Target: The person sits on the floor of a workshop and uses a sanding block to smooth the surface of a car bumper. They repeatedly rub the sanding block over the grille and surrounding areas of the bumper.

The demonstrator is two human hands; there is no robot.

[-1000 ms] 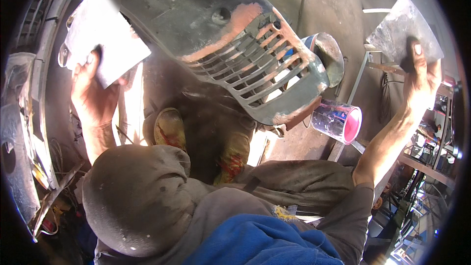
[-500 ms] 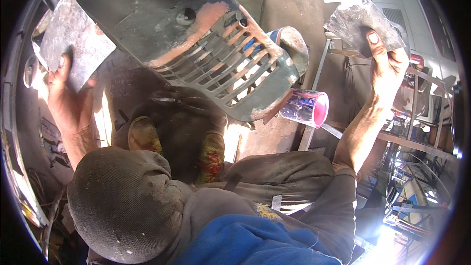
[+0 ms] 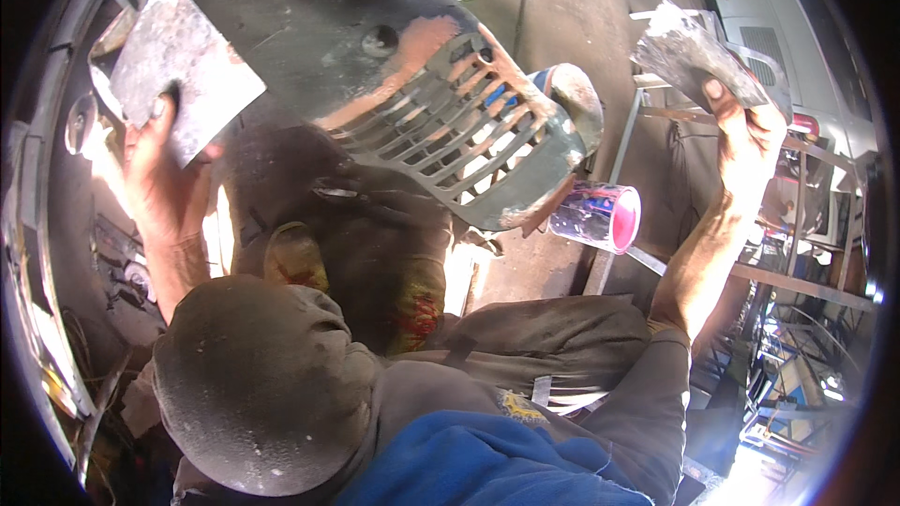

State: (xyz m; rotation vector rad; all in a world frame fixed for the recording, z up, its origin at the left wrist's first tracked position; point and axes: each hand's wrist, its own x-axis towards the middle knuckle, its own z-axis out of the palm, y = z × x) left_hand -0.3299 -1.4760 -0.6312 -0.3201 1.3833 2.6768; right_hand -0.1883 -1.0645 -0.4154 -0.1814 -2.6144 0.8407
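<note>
At about ten o'clock the left hand (image 3: 164, 178) is clenched around the lower edge of a flat grey filler board (image 3: 178, 61), its face smeared with dried grey filler. At two o'clock the right hand (image 3: 750, 136) is raised and grasps a wide putty spreader (image 3: 698, 52) caked with the same grey paste, thumb pressed on its blade. Between the two hands, from twelve o'clock toward the centre, hangs a dark green car grille panel (image 3: 441, 122) with slotted bars and a patch of orange-pink filler around its upper slots. Just below the panel's lower tip, at about three o'clock, a pink-rimmed can (image 3: 600, 215) lies on its side on the concrete floor (image 3: 562, 28), mouth toward the right; its contents cannot be made out.
</note>
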